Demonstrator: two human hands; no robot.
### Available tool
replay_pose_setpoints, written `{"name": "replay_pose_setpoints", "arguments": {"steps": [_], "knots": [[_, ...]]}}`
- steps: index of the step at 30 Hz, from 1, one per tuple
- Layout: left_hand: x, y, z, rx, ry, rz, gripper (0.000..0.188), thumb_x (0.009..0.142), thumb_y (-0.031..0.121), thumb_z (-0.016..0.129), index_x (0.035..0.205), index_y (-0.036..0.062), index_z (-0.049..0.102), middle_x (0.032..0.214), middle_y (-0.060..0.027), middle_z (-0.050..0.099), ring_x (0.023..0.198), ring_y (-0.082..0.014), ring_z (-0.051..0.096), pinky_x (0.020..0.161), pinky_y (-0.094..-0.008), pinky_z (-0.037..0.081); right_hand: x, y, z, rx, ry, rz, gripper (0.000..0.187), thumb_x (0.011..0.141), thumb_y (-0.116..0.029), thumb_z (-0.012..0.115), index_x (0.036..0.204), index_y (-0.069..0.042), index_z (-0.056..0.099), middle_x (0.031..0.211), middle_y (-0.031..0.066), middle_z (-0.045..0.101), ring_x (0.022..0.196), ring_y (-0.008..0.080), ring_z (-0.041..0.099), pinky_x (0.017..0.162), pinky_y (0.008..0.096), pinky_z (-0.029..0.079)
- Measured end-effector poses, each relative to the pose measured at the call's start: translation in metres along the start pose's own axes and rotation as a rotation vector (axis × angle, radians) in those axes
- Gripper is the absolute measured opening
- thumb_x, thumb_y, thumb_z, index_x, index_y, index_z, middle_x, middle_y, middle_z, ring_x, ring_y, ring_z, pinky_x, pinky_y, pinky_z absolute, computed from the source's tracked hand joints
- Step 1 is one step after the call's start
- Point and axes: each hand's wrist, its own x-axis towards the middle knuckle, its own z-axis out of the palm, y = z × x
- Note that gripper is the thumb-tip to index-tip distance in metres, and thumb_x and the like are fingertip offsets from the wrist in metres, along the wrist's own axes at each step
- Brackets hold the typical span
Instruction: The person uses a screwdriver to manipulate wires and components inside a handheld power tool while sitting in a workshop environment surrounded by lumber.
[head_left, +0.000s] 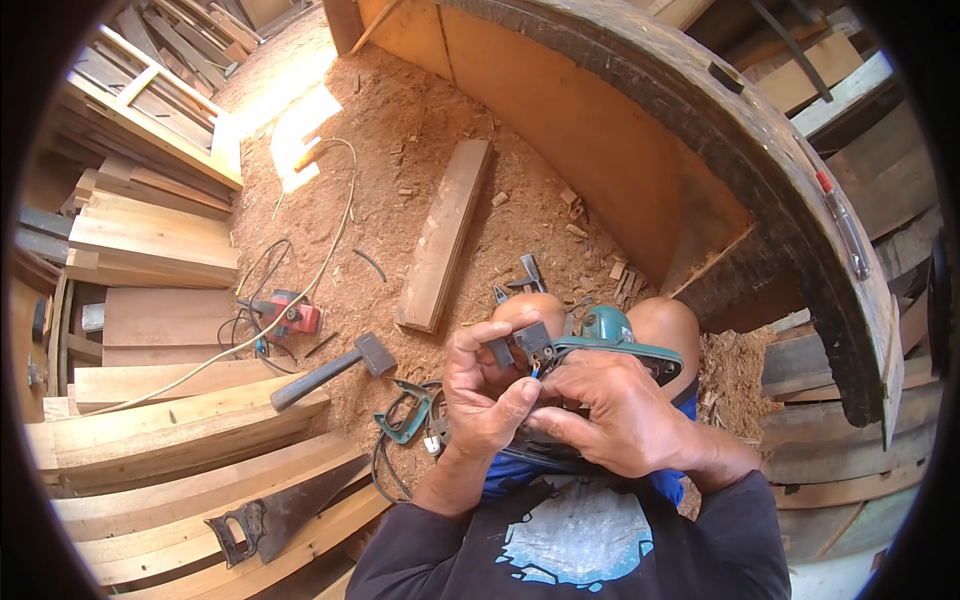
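Raised over my lap, my left hand (pixel 482 398) grips a small black switch block (pixel 536 342) between thumb and fingers. A short blue wire (pixel 536 373) comes off its lower end, by metal contacts. My right hand (pixel 622 415) is closed beside it, fingertips curled together at the wire; what they pinch is hidden. Across my lap, behind the hands, lies a teal power tool (pixel 606 325) with a dark flat base, partly covered by the right hand. A loose teal handle piece (pixel 404 418) rests left of my left forearm, among a black cord.
On the left lie a hammer (pixel 335 372), a handsaw (pixel 275 520), a red power tool (pixel 296 314) with cords, and stacked boards (pixel 160 425). A plank (pixel 448 235) and a clamp (pixel 530 272) lie ahead on shavings. A curved wooden piece (pixel 700 110) stands at right.
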Motion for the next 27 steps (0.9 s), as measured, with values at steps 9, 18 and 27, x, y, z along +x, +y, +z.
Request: {"name": "replay_pose_setpoints", "arguments": {"steps": [9, 18, 27], "knots": [[-0.006, -0.002, -0.010, -0.029, 0.089, -0.039, 0.056, 0.088, 0.012, 0.079, 0.133, 0.0019, 0.048, 0.137, -0.0247, 0.058, 0.113, -0.0239, 0.066, 0.096, -0.0373, 0.057, 0.004, -0.003, 0.023, -0.262, 0.151, -0.062, 0.019, 0.083, -0.015, 0.074, 0.087, -0.001, 0.062, 0.082, 0.0176, 0.059, 0.077, 0.0385, 0.059, 0.069, 0.0478, 0.047], [-0.010, -0.001, -0.011, 0.069, 0.084, 0.009, 0.045, 0.089, 0.016, 0.079, 0.126, 0.0054, 0.055, 0.132, -0.0238, 0.062, 0.107, -0.0196, 0.068, 0.090, -0.0328, 0.058, 0.001, -0.008, 0.026, -0.244, 0.203, -0.054, 0.020, 0.082, -0.014, 0.074, 0.088, 0.001, 0.061, 0.083, 0.0186, 0.060, 0.077, 0.0388, 0.059, 0.070, 0.0483, 0.047], [-0.011, -0.001, -0.011, 0.116, 0.079, 0.030, 0.040, 0.089, 0.005, 0.077, 0.123, 0.0073, 0.056, 0.132, -0.0235, 0.062, 0.108, -0.0210, 0.067, 0.093, -0.0352, 0.057, 0.002, -0.012, 0.020, -0.070, 0.118, 0.049, 0.022, 0.086, -0.016, 0.073, 0.088, 0.003, 0.062, 0.079, 0.0208, 0.060, 0.077, 0.0403, 0.060, 0.071, 0.0496, 0.047]]}}
